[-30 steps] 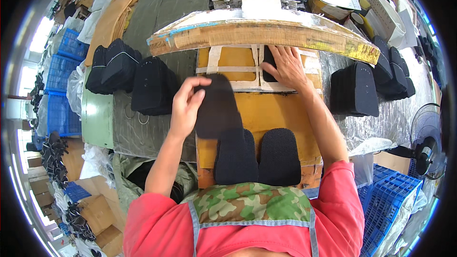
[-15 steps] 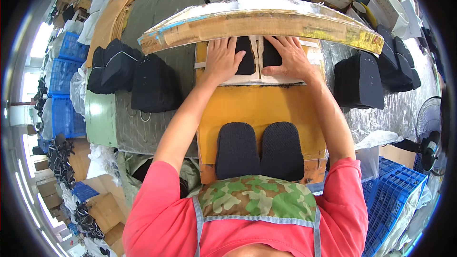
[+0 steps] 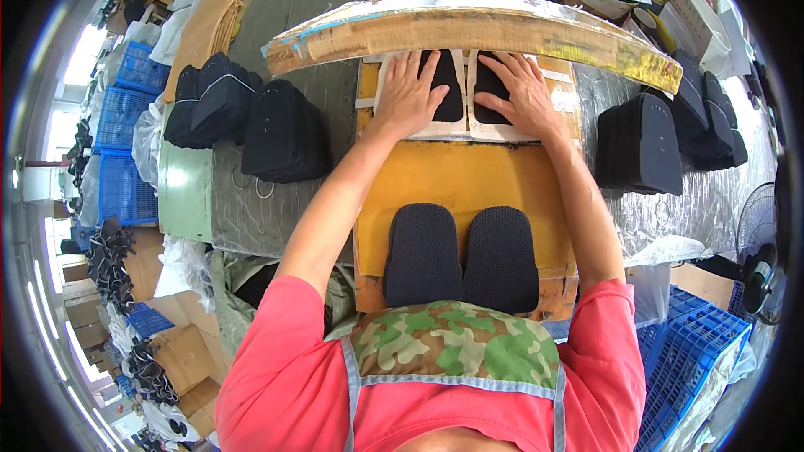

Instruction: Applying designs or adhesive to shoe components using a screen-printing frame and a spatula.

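Note:
My left hand (image 3: 409, 96) lies flat with fingers spread, its fingertips and thumb on a black insole piece (image 3: 450, 96). My right hand (image 3: 521, 99) rests likewise, fingers apart, on a second black piece (image 3: 485, 82) beside it. Both pieces sit in a cream-coloured template (image 3: 435, 132) on a yellow board (image 3: 469, 172). The pieces' far ends are hidden under a raised wooden-edged panel (image 3: 469, 38). Nearer me, two more black insoles, one on the left (image 3: 422, 255) and one on the right (image 3: 501, 259), lie side by side on the board.
Stacks of black insoles stand left (image 3: 285, 134) and right (image 3: 641, 146) of the board. The thick wooden edge spans just above my fingertips. Blue crates (image 3: 695, 360) and a fan (image 3: 758, 272) are at right, and a green cloth bag (image 3: 230, 280) is at left.
The view has shifted slightly. My left fingers have spread further, onto the left piece. My right thumb has moved up from the template's near edge onto the right black piece.

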Action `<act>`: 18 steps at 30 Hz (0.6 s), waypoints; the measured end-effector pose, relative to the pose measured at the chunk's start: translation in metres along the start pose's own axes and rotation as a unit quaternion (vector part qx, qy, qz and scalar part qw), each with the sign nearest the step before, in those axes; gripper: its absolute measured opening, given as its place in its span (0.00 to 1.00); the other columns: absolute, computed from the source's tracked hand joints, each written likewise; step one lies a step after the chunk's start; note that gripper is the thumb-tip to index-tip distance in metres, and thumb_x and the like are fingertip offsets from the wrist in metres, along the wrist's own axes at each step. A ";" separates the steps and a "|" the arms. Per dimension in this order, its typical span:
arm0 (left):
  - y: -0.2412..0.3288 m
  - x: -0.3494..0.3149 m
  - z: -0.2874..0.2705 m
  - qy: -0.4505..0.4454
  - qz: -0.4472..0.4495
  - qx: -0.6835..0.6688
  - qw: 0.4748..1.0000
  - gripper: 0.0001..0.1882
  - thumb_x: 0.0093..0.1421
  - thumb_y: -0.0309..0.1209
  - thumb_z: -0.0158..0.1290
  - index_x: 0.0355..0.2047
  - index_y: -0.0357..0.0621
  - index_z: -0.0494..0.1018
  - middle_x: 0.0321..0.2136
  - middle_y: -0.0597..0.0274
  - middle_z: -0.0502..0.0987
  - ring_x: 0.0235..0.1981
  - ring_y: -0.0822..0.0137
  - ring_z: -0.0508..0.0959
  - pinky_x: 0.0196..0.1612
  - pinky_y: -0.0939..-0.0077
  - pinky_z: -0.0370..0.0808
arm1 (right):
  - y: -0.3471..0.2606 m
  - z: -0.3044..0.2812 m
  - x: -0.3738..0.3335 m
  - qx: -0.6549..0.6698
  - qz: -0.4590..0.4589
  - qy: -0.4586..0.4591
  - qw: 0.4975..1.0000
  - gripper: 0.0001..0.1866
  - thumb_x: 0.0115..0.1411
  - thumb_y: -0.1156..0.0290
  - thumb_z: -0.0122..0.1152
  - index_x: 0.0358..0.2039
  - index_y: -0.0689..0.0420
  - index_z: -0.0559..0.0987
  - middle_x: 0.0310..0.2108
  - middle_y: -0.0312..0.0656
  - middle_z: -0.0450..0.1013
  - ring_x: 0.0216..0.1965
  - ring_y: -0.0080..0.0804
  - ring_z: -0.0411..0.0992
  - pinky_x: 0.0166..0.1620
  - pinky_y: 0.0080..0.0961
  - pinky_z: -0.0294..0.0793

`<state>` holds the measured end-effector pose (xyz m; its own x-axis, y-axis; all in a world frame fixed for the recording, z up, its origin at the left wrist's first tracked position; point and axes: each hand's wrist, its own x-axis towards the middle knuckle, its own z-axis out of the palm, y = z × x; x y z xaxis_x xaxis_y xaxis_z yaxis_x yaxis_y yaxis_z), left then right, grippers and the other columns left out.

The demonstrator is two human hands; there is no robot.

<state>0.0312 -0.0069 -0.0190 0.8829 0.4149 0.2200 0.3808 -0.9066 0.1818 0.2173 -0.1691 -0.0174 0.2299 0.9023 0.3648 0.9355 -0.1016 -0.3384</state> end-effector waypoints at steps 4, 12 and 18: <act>-0.005 -0.003 -0.004 -0.008 0.005 0.026 1.000 0.29 0.69 0.46 0.41 0.68 0.55 0.57 0.69 0.48 0.53 0.70 0.51 0.50 0.70 0.45 0.42 | -0.005 0.003 -0.001 -0.020 0.037 0.022 0.999 0.35 0.58 0.43 0.60 0.60 0.49 0.72 0.63 0.44 0.64 0.66 0.46 0.57 0.68 0.45 0.50; -0.035 -0.044 -0.022 0.220 -0.110 -0.266 0.932 0.21 0.70 0.38 0.41 0.59 0.44 0.65 0.59 0.50 0.66 0.62 0.54 0.64 0.66 0.52 0.54 | -0.018 -0.001 -0.012 -0.031 0.044 0.030 0.998 0.32 0.59 0.48 0.61 0.60 0.51 0.71 0.63 0.43 0.63 0.67 0.46 0.54 0.68 0.46 0.48; -0.008 -0.041 -0.141 0.324 -0.030 -0.510 0.796 0.33 0.73 0.54 0.29 0.64 0.40 0.59 0.65 0.52 0.61 0.66 0.60 0.61 0.68 0.63 0.55 | -0.019 -0.030 -0.049 -0.007 0.072 0.006 0.997 0.27 0.61 0.55 0.60 0.58 0.53 0.72 0.64 0.41 0.63 0.69 0.46 0.52 0.69 0.49 0.47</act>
<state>-0.0465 -0.0059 0.1063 0.4189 0.7071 0.5696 -0.2966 -0.4864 0.8219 0.1963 -0.2243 -0.0027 0.3661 0.8726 0.3234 0.8960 -0.2367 -0.3756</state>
